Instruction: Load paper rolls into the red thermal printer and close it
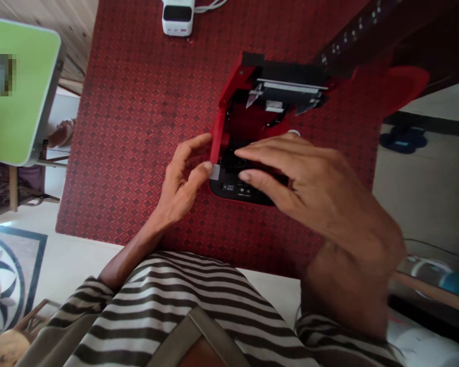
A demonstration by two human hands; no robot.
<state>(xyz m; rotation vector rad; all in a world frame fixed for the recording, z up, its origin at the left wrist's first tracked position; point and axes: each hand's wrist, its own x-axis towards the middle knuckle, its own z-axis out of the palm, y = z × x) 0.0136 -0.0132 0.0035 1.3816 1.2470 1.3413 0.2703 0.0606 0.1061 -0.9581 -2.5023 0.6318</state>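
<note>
- Grip: neither hand closed around anything for certain; left hand (pixel 181 178) half curled, thumb tip against a pale grey tab (pixel 214 172) on the edge of a red-and-black device (pixel 233 192), any pinch impossible to confirm; right hand (pixel 309 188) open, fingers stretched over the device's black interior, contact unclear
- Far left: green tabletop (pixel 19 112) with a grey metal edge and one pixelated patch; below it, a patterned floor (pixel 11 285) with a dark border
- Left of centre: red diamond-patterned cloth (pixel 118 153) spread under the device and reaching past both hands
- Centre: device lying on the cloth between both hands, red frame (pixel 229 92) raised open, metal bar (pixel 290 86) across its far end, black panel with small buttons nearest the body
- Top centre: white boxy unit (pixel 178 18) with a white cable (pixel 212 5) at the cloth's far side, well apart from the device
- Bottom centre: black-and-white striped shirt (pixel 176 311) crossed by an olive strap (pixel 210 336)
- Far right: dark blue shape (pixel 403 140) on the pale floor
</note>
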